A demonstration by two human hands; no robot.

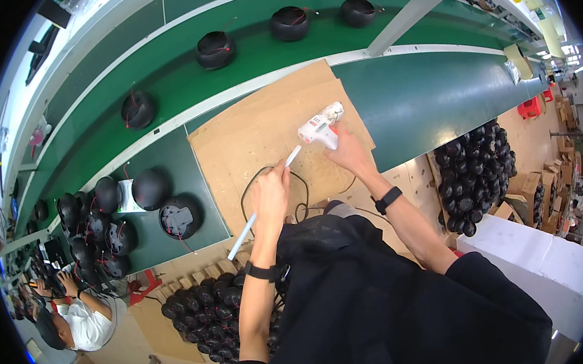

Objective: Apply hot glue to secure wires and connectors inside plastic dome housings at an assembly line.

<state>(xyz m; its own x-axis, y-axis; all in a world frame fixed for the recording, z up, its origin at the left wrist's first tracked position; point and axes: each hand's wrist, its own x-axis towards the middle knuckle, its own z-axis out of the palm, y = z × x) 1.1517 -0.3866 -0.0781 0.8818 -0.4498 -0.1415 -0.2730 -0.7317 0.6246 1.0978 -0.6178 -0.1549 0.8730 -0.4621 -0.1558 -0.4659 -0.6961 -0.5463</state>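
My right hand [349, 152] is wrapped around the handle of a white glue gun [317, 126], held above a sheet of cardboard [264, 126] on the green table [427, 98]. My left hand [270, 189] is curled around a long pale glue stick [242, 237], pinching it near its upper end, which points at the back of the gun (just beside it; I can't tell if they touch). A black cord [243, 197] loops over the cardboard. Along the green belt [176, 78] beyond sit four round black bowls, the nearest to its middle [214, 61] with red wire inside its hollow. To my left, a wider black bowl [197, 214] holds a grey piece, a red wire trailing out, among a cluster of black shells [121, 238]. More black shells are packed together on my right [473, 172], near cardboard boxes [525, 189]. A co-worker [92, 326] in white is farther left.
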